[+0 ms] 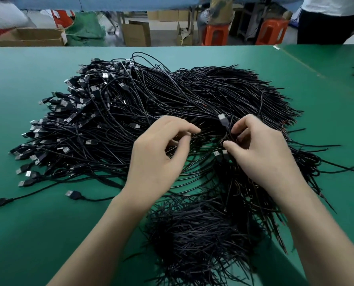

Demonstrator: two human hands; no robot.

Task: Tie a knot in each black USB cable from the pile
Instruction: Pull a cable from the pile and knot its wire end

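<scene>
Both your bare forearms stretch forward, angled in toward each other. Your left grip [161, 149] sits palm-down with the fingers curled and the thumb tip close to the forefinger — whether anything is pinched there can't be made out. Your right grip [258, 147] is just beside it, knuckles up, wrist straight — fingers and thumb curled round a black USB cable [223, 120].
</scene>
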